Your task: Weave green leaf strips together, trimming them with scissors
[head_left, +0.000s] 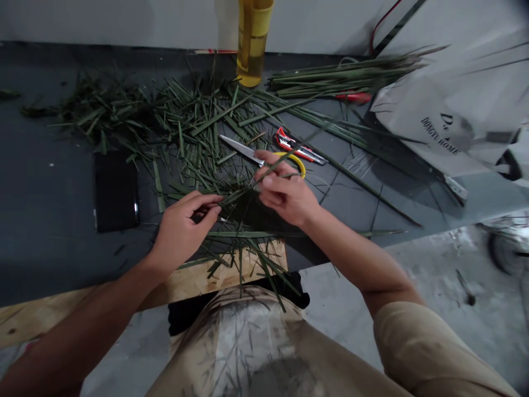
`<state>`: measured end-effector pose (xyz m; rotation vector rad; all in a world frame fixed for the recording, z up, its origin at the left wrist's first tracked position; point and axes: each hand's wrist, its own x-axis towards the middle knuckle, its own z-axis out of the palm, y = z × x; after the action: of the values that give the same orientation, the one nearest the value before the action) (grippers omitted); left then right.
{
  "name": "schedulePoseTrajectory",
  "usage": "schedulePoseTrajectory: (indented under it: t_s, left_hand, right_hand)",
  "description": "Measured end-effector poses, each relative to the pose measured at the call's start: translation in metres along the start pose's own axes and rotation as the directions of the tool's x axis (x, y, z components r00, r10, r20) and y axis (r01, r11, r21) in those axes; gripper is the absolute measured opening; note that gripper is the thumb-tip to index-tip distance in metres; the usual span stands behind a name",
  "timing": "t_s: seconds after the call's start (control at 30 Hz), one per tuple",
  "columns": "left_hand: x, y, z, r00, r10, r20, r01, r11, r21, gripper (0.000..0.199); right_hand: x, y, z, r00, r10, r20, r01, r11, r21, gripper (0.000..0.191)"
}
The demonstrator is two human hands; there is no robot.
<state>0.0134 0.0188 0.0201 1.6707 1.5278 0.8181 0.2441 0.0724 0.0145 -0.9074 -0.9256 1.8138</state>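
My left hand [184,229] pinches narrow green leaf strips [237,196] between thumb and fingers. My right hand [285,190] grips the same strips a short way to the right. Just beyond my right hand lie yellow-handled scissors [242,149], their steel blades pointing left and their handle partly behind my fingers. A red and black utility knife [301,146] rests beside the scissors. Cut leaf pieces [182,129] are heaped across the dark tabletop [53,220], and some hang over its front edge below my hands.
A black smartphone [115,190] lies left of my left hand. A bottle of yellow liquid [252,41] stands at the back, near a bundle of long leaves [343,77] and a red-handled tool [353,97]. A white printed bag [438,116] lies at the right.
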Motion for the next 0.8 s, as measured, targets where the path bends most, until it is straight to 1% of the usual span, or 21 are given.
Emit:
schedulePoseTrajectory:
  t_s: [0.03, 0.1, 0.17, 0.2, 0.27, 0.33, 0.43, 0.47, 0.53, 0.57, 0.67, 0.7, 0.73, 0.8]
  left_hand:
    - [0.0, -0.001, 0.0, 0.999, -0.023, -0.029, 0.022, 0.999, -0.025, 0.021]
    - [0.001, -0.003, -0.001, 0.993, -0.09, -0.075, 0.083, 0.993, -0.09, 0.024]
    - [0.001, -0.005, -0.002, 0.982, -0.162, -0.102, 0.142, 0.974, -0.177, 0.028]
    - [0.002, -0.005, -0.002, 0.975, -0.194, -0.109, 0.166, 0.959, -0.228, 0.03]
    - [0.003, -0.005, -0.003, 0.964, -0.247, -0.101, 0.2, 0.92, -0.338, 0.03]
    - [0.005, -0.001, -0.003, 0.954, -0.294, -0.048, 0.243, 0.86, -0.45, 0.028]
    - [0.008, 0.005, -0.004, 0.924, -0.37, 0.103, 0.358, 0.733, -0.579, 0.027]
    - [0.009, 0.007, -0.004, 0.908, -0.392, 0.147, 0.397, 0.694, -0.6, 0.027]
    - [0.01, 0.008, -0.005, 0.883, -0.426, 0.197, 0.449, 0.643, -0.621, 0.028]
    - [0.011, 0.008, -0.005, 0.877, -0.437, 0.2, 0.457, 0.629, -0.628, 0.029]
    - [0.013, 0.006, -0.005, 0.863, -0.465, 0.199, 0.473, 0.601, -0.644, 0.029]
    - [0.013, 0.005, -0.005, 0.857, -0.474, 0.202, 0.481, 0.595, -0.644, 0.03]
    - [0.013, 0.005, -0.004, 0.852, -0.479, 0.21, 0.49, 0.589, -0.642, 0.03]
    - [0.013, 0.004, -0.003, 0.847, -0.474, 0.242, 0.508, 0.583, -0.635, 0.032]
  right_hand:
    - [0.002, -0.003, -0.004, 0.996, -0.035, -0.08, 0.033, 0.999, -0.032, 0.058]
    - [0.008, -0.005, -0.015, 0.962, -0.134, -0.239, 0.101, 0.984, -0.145, 0.052]
    - [0.012, -0.005, -0.026, 0.887, -0.282, -0.367, 0.179, 0.94, -0.289, 0.049]
    - [0.013, -0.004, -0.03, 0.845, -0.37, -0.385, 0.228, 0.902, -0.366, 0.048]
    - [0.012, -0.001, -0.032, 0.742, -0.561, -0.367, 0.329, 0.782, -0.53, 0.049]
    - [0.007, 0.003, -0.027, 0.651, -0.704, -0.285, 0.398, 0.636, -0.661, 0.052]
    - [-0.003, 0.007, -0.013, 0.564, -0.814, -0.138, 0.52, 0.48, -0.706, 0.06]
    - [-0.006, 0.007, -0.01, 0.568, -0.818, -0.092, 0.529, 0.449, -0.72, 0.063]
    - [-0.009, 0.007, -0.008, 0.585, -0.81, -0.05, 0.515, 0.418, -0.748, 0.067]
    - [-0.01, 0.006, -0.008, 0.609, -0.792, -0.054, 0.493, 0.431, -0.756, 0.068]
    - [-0.011, 0.003, -0.01, 0.686, -0.717, -0.119, 0.404, 0.512, -0.758, 0.068]
    - [-0.012, 0.003, -0.01, 0.705, -0.698, -0.125, 0.387, 0.526, -0.757, 0.069]
    - [-0.013, 0.004, -0.009, 0.721, -0.684, -0.11, 0.385, 0.528, -0.757, 0.07]
    - [-0.016, 0.006, -0.007, 0.748, -0.663, -0.025, 0.417, 0.5, -0.759, 0.07]
